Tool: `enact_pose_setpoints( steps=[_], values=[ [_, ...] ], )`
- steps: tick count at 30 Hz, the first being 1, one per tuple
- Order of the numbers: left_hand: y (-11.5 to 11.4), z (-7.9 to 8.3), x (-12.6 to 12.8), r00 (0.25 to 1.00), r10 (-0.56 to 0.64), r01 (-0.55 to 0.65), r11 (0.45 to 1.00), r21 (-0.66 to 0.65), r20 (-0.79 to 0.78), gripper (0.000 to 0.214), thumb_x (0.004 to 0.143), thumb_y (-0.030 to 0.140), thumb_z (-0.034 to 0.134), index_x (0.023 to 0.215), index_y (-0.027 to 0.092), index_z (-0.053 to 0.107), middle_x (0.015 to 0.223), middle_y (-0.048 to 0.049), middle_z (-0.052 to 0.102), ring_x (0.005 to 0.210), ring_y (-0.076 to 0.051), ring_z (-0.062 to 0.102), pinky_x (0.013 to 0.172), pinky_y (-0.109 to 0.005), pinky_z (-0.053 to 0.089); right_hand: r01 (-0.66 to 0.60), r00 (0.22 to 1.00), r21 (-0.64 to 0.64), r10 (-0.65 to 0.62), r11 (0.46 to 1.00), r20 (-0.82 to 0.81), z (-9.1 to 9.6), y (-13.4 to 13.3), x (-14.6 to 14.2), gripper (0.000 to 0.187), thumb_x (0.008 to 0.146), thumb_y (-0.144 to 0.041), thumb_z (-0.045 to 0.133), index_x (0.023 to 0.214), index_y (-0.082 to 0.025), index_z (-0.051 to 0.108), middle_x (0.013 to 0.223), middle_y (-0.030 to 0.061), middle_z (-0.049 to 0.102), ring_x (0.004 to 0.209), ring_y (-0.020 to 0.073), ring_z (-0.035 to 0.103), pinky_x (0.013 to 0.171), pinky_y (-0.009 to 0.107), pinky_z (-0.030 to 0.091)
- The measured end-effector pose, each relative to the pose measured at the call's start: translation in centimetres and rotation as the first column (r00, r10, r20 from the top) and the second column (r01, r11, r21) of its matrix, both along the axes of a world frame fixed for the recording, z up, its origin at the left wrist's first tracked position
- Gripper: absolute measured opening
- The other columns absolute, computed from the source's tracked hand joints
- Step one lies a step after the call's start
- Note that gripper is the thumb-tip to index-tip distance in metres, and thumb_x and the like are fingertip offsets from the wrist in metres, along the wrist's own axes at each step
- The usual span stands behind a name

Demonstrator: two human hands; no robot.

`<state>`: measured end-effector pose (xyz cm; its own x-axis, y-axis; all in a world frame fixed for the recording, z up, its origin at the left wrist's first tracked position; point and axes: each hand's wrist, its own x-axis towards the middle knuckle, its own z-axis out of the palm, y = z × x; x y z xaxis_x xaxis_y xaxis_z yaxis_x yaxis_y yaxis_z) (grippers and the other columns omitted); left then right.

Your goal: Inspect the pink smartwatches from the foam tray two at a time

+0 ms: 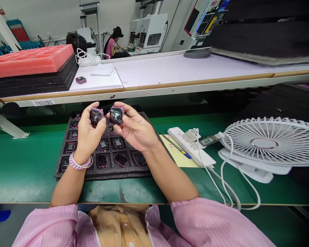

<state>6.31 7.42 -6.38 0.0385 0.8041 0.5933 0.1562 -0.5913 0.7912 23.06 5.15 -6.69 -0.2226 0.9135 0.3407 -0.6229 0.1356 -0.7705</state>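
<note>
Above a dark foam tray point(92, 174), both of my hands are raised, each with a smartwatch body. My left hand point(89, 135) is closed on a purple-framed smartwatch point(95, 116) whose dark screen shows small lit marks. In my right hand point(137, 130), pinched between thumb and fingers, is another purple smartwatch point(116, 116) with a lit screen. The two watches are side by side, a small gap apart. Several more watches, such as the smartwatch point(121, 159), lie in the tray's compartments below; some have text on their screens. My forearms hide part of the tray.
Right of the tray are a pen point(179, 148) on yellow paper, a white power strip point(190, 145) with cables and a white fan point(265, 144). A raised shelf point(154, 73) crosses behind, bearing pink foam point(33, 60) and a lone watch point(81, 80). A person point(113, 46) sits farther back.
</note>
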Motion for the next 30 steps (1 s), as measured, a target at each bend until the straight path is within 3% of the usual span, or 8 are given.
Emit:
enact_pose_setpoints(
  steps=[12,16,22,26,30],
  values=[
    [-0.09,-0.02,0.23,0.998,-0.037,0.041,0.996,-0.084,0.05,0.048,0.084,0.025,0.069,0.131,0.019,0.061,0.106,-0.0054,0.068,0.094,-0.018,0.069,0.09,-0.03,0.058,0.044,0.997,-0.075,-0.04,0.996,0.061,0.58,-0.34,-0.14,0.028,0.095,-0.024,0.071,0.123,-0.026,0.064,0.113,0.0066,0.07,0.093,0.0181,0.066,0.061,0.023,0.053],
    [-0.09,0.11,0.18,1.0,0.001,0.0,0.998,-0.067,0.023,0.046,0.084,0.025,0.07,0.129,0.019,0.063,0.107,-0.0057,0.068,0.091,-0.017,0.067,0.088,-0.03,0.058,-0.001,1.0,-0.022,0.001,1.0,-0.003,0.32,-0.27,-0.09,0.029,0.092,-0.02,0.073,0.12,-0.025,0.068,0.108,0.0051,0.072,0.09,0.0153,0.065,0.063,0.02,0.053],
    [-0.47,0.7,0.31,0.986,-0.113,0.132,0.977,-0.167,0.119,0.05,0.083,0.027,0.071,0.131,0.021,0.059,0.114,-0.0073,0.067,0.094,-0.019,0.071,0.09,-0.033,0.061,-0.025,1.0,-0.018,0.024,1.0,-0.013,0.18,-0.26,-0.03,0.032,0.092,-0.021,0.075,0.123,-0.026,0.067,0.108,0.0043,0.071,0.085,0.0141,0.063,0.064,0.02,0.054],
    [-0.46,0.63,0.28,0.99,-0.107,0.12,0.981,-0.155,0.087,0.048,0.084,0.03,0.072,0.129,0.021,0.06,0.109,-0.0062,0.067,0.094,-0.02,0.07,0.088,-0.033,0.061,0.017,0.999,-0.068,-0.014,0.998,0.04,0.48,-0.38,-0.13,0.028,0.093,-0.023,0.075,0.119,-0.026,0.066,0.11,0.005,0.07,0.082,0.015,0.061,0.061,0.022,0.052],
    [-0.39,0.57,0.24,0.992,-0.103,0.112,0.983,-0.149,0.067,0.049,0.084,0.033,0.073,0.13,0.021,0.06,0.103,-0.0047,0.065,0.088,-0.017,0.065,0.084,-0.03,0.058,-0.019,1.0,-0.043,0.019,0.999,-0.004,0.41,-0.35,-0.13,0.032,0.09,-0.021,0.078,0.119,-0.026,0.068,0.106,0.0037,0.07,0.079,0.0134,0.059,0.062,0.021,0.053]
  ],
)
